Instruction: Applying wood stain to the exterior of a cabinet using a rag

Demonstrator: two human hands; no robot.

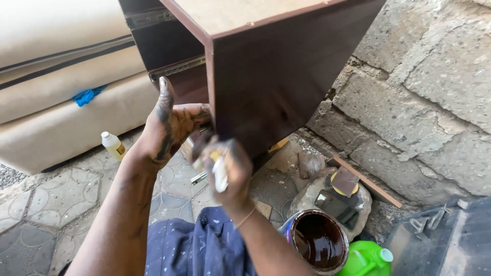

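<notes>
A dark brown wooden cabinet box (276, 71) stands tilted in front of me, its pale unfinished top facing up. My left hand (169, 125), smeared with dark stain, grips the cabinet's front corner edge with the thumb raised. My right hand (227, 166), blurred, is shut on a small whitish tool or rag (220, 174) held near the lower edge of the dark side panel. An open can of dark brown stain (319, 240) stands on the ground by my right forearm.
A grey block wall (429, 92) rises on the right. A green jug (365, 259) sits beside the can, and sandpaper pieces lie on a stone (343, 191). A small white bottle (113, 145) stands on the paved ground. Beige upholstered furniture (56, 107) fills the left.
</notes>
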